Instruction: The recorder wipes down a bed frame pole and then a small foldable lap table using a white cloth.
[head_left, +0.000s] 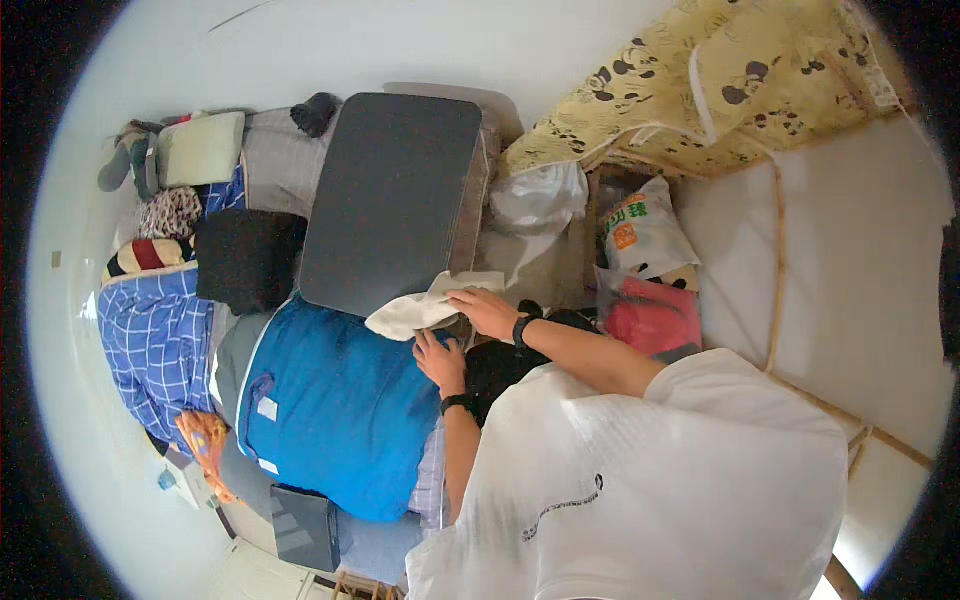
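A white cloth (412, 311) lies partly over the near edge of a dark grey folding table top (390, 202). My right hand (486, 311), with a black band on its wrist, has its fingers closed on the right part of the cloth. Just below and to the left, my left hand (441, 361), also with a black wristband, has its fingertips at the cloth's lower edge. Whether they grip it is not clear. A blue quilted bedding piece (337, 405) lies beside my left hand, and black fabric (499, 371) lies between my forearms.
A black folded cloth (251, 259) and a blue checked quilt (157, 330) lie at the left. Plastic bags (649, 232) stand at the right below a yellow patterned curtain (652, 90). A dark flat box (304, 529) is near the bottom.
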